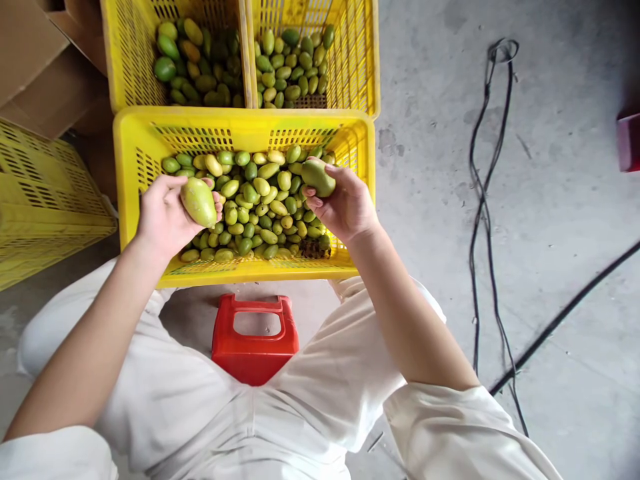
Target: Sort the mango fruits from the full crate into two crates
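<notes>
Over the left side of a yellow plastic crate (245,272), my left hand (165,213) is closed around a yellowish-green mango (199,202). A darker green mango (319,177) sits in my right hand (347,203), gripped between thumb and fingers above the crate's right side. Below both hands, many small green and yellow mangoes (267,238) lie loose in the crate. My palms and some fingertips are partly hidden by the fruit.
Behind stands another yellow crate, split by a divider (246,53), with mangoes (293,67) on both sides. Cardboard (30,47) and a yellow crate (45,207) are at left. A red plastic stool (255,357) shows between my legs. Black cables (483,193) cross the floor at right.
</notes>
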A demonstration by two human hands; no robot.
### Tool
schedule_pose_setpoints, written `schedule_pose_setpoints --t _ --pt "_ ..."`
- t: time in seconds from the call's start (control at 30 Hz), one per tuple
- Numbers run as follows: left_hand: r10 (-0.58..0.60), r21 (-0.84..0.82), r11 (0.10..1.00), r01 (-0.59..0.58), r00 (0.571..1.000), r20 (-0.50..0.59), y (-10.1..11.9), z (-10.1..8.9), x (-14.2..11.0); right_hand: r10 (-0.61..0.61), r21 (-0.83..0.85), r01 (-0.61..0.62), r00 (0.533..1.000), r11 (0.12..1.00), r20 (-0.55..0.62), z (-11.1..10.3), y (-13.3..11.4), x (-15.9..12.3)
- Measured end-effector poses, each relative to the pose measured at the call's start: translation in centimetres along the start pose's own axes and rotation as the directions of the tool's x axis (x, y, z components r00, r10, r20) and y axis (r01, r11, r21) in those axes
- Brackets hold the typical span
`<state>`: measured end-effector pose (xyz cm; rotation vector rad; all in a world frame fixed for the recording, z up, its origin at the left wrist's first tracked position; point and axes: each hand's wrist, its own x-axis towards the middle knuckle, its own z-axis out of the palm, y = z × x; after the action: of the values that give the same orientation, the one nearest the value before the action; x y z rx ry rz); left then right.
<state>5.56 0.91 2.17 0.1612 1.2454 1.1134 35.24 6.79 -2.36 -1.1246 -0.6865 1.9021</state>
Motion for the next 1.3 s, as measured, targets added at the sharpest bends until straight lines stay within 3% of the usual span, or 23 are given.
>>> schedule_pose_setpoints --t 0.23,0.53,0.87,1.03,1.3 --pt "-0.047 0.095 0.995 0.035 0.992 0.118 -0.9 0.0 -0.6 -0.005 -0.062 0.003 0.999 0.998 -0.036 0.4 0.5 0.0" --pt "-0.003 0.017 1.000 0.003 1.000 0.016 -0.2 -0.7 0.4 0.018 -0.092 -0.020 1.000 0.996 -0.025 0.0 0.3 0.0" --pt "-0.006 0.067 0.998 0.004 1.000 0.027 -0.6 -0.4 0.1 -0.058 -0.019 0.057 0.996 0.998 -0.075 0.0 0.5 0.4" --pt "-0.017 0.073 0.997 0.010 0.994 0.105 -1.1 -0.1 -0.4 -0.130 -0.009 0.130 0.989 0.991 -0.067 0.4 0.7 0.1" --pt "0.012 0.246 0.967 -0.069 0.974 0.225 -1.3 -0.3 -0.5 -0.087 -0.140 0.088 0.996 0.986 0.007 0.3 0.4 -0.2"
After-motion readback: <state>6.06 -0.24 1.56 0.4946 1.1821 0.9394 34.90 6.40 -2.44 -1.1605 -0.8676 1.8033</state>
